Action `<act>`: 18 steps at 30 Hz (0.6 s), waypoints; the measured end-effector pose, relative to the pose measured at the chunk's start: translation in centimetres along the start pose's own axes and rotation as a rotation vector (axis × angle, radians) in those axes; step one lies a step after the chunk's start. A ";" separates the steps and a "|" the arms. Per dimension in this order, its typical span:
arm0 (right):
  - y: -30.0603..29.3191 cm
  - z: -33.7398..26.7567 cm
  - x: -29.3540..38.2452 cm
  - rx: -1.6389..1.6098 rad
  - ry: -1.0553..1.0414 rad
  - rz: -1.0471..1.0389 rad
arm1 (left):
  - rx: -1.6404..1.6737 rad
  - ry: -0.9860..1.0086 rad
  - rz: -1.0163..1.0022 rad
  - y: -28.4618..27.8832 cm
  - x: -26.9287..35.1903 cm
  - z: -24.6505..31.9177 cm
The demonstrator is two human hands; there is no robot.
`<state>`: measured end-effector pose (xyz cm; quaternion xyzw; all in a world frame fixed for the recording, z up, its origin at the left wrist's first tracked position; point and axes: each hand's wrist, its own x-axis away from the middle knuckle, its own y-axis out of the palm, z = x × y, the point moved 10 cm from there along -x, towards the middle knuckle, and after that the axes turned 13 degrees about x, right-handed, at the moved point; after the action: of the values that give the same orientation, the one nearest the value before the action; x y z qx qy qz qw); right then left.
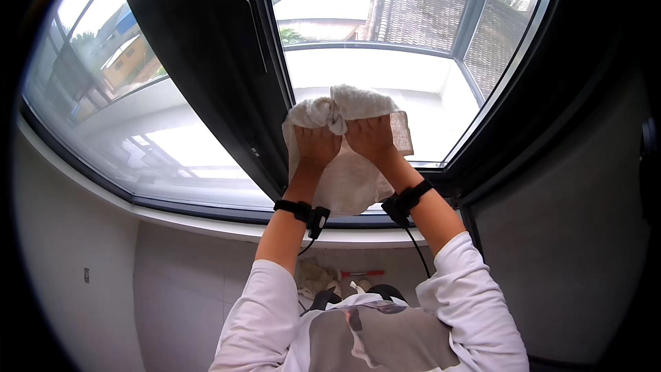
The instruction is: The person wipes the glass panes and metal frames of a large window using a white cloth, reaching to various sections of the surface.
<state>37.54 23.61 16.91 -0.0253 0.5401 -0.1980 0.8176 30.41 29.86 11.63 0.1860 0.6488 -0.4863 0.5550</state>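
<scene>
A pale, bunched cloth [346, 175] hangs in front of me before the window glass, its lower part spread down below my wrists. My left hand [317, 144] grips its bunched upper edge from the left, fingers curled into the fabric. Close beside it, my right hand [371, 137] grips the same edge. The cloth's right corner sticks out past my right hand. My fingertips are hidden in the folds. Each forearm wears a black strap with a small device and a cable.
A dark window frame [206, 62] stands left of the cloth, with a glass pane [170, 150] beyond it. Below runs a white sill [248, 230]. On the floor lie another crumpled cloth [312, 276] and a red-handled tool [364, 273]. A dark panel [557, 227] is at right.
</scene>
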 end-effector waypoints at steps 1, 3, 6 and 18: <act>0.6 -0.9 2.2 -0.027 -0.021 -0.018 | 0.010 -0.039 -0.083 1.3 2.1 -0.3; 2.3 -2.5 6.1 -0.106 -0.058 -0.126 | 0.047 -0.129 -0.219 3.1 6.0 -0.6; 4.9 -5.4 11.6 -0.183 -0.136 -0.387 | 0.131 -0.259 -0.332 4.1 10.8 -0.7; 2.2 -2.3 6.3 -0.244 0.095 -0.281 | 0.163 -0.183 -0.273 0.3 5.2 -0.8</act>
<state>38.23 23.81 9.89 -0.1904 0.5891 -0.2443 0.7463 28.57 29.16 6.79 0.0956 0.5734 -0.6228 0.5237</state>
